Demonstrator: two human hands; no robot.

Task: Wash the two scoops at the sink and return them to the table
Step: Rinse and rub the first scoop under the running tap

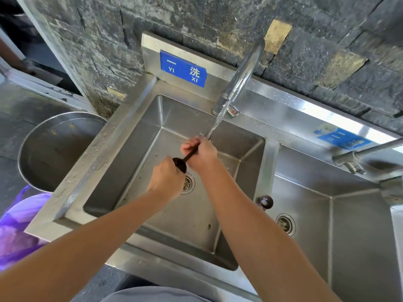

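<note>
Dark scoop [180,163] under the tap [242,73]
Right hand [200,152] grips its handle, left hand [166,178] its bowl — second scoop [266,202] lies rightward, nearer the right hand.

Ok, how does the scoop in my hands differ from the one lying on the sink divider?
The held scoop is gripped by left hand at its bowl and right hand round its handle; the divider scoop lies untouched. The held scoop is over the left basin by the running water; the divider scoop sits outside the stream. Both look dark, round-bowled.
</note>
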